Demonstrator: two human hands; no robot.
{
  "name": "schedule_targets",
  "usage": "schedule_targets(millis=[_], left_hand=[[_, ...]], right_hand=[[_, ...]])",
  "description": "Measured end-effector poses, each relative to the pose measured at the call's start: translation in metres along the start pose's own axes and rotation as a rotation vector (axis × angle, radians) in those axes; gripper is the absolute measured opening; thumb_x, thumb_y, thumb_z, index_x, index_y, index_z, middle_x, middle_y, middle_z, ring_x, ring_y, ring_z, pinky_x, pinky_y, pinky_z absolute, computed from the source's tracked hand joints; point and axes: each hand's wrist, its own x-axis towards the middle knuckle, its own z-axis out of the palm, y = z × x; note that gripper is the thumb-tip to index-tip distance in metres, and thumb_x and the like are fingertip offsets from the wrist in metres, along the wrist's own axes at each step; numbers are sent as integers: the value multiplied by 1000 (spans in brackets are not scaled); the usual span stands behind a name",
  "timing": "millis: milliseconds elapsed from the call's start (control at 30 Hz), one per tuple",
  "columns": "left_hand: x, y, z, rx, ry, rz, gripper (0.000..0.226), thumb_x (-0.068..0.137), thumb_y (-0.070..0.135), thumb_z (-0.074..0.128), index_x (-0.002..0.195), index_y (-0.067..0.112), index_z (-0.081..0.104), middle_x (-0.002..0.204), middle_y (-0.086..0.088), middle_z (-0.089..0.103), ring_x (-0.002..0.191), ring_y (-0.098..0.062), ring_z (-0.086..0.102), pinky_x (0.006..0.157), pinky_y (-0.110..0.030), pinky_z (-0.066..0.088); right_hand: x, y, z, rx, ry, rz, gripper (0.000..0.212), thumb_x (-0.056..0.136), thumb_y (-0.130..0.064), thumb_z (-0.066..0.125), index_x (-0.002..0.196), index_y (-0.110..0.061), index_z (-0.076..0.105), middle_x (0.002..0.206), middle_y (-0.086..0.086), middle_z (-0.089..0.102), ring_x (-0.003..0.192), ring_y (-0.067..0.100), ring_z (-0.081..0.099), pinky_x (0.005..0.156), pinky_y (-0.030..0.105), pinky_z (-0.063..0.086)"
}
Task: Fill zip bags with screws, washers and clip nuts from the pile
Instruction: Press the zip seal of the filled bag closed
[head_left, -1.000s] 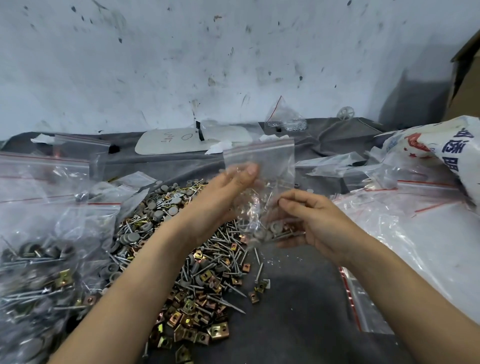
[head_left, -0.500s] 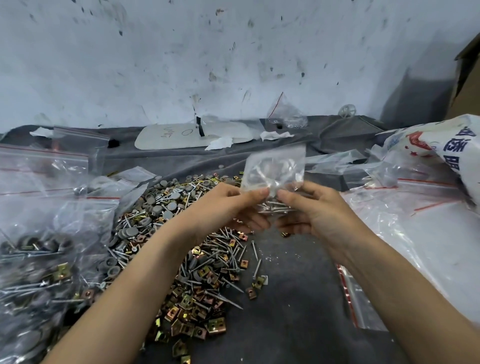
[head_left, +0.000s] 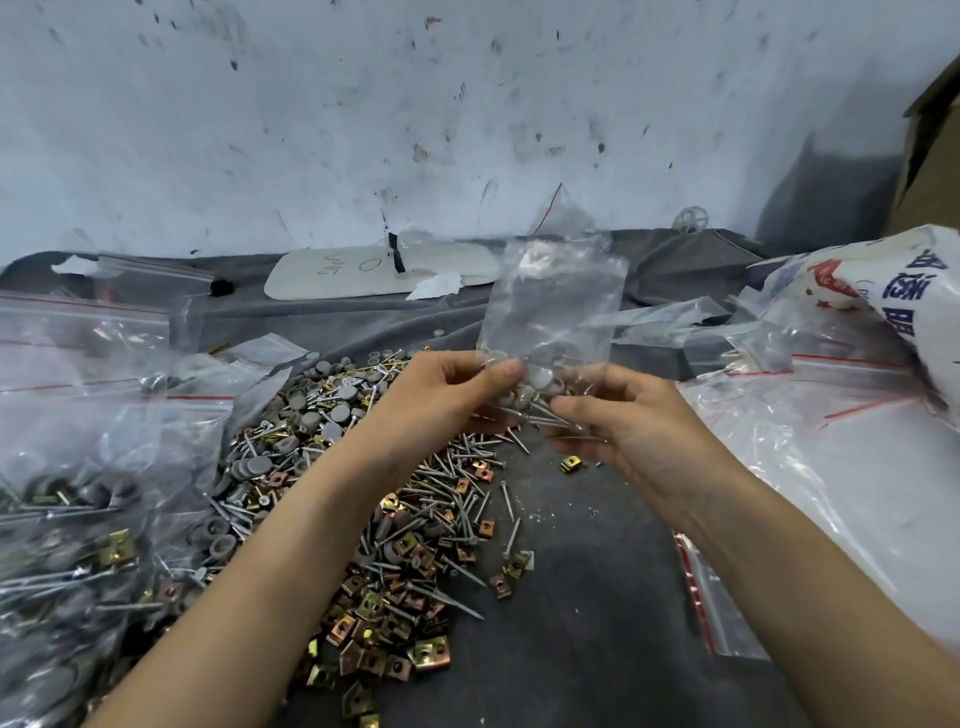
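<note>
Zip bag (head_left: 556, 306) of thin clear plastic, crinkled and glossy, stands upright in the air between my hands, over the far end of the pile (head_left: 363, 493) near the middle of the table (head_left: 597, 623). Its lower part is bunched around a load of round grey washers (head_left: 537, 376) and slim silvery screws (head_left: 540, 418). The upper part is flat and see-through (I cannot make out whether the zip strip is closed). My left hand (head_left: 447, 395) pinches the bag's lower left side between thumb and curled forefinger. My right hand (head_left: 623, 421) pinches the lower right side the same way, its other fingers curled beneath the bundle.

The pile sprawls from the table's middle toward the near edge, on a dark grey cloth (head_left: 571, 686) with a felt-like nap. Matte disc washers lie thick at its far left, long pointed screws cross every which way in the middle, and squarish folded clip nuts (head_left: 426, 652) in brassy and coppery tones gather toward the near edge. One clip nut lies apart, just beneath my right hand.

Along the left edge lie filled bags (head_left: 67, 545), bulging with the same hardware. Toward the right edge, flat bags (head_left: 831, 467) with red zip lines overlap, and a white sack (head_left: 893, 280) with blue and red print slumps over them. At the far edge a smooth white board (head_left: 374, 270) with rounded corners lies flat below the scuffed, speckled wall (head_left: 467, 104).
</note>
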Motion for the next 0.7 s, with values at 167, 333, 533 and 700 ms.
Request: schedule_targets(millis=[167,333,533,700], left_hand=[[0,3,-1,-201,-23,-43,19,83,20,62,95,10,71,87,-8,74,79,-15,71,72,-28,60],[-1,9,-3,-319,-30,-100,18,91,4,55,103,8,66,88,-8,75,78,-16,72,67,-27,60],[1,4,-4,-285,-68,-92,85,62,-1,72,138,26,43,89,-8,75,86,-19,72,73,-27,59],[0,0,-3,-123,-38,-25,87,77,-12,68,144,33,36,86,-3,74,83,-14,71,81,-28,58]], right_hand=[[0,0,-3,-22,19,28,13,84,2,63,82,-10,67,81,6,69,67,15,68,56,25,55],[2,-1,-4,-12,56,22,18,90,-2,58,80,-12,69,83,6,70,73,16,67,57,26,55],[2,-1,-3,17,92,-16,13,89,-1,58,83,-8,68,88,12,70,79,19,69,57,26,57],[4,0,-3,20,65,-24,27,83,11,59,91,-12,69,88,7,73,82,16,70,73,29,59]])
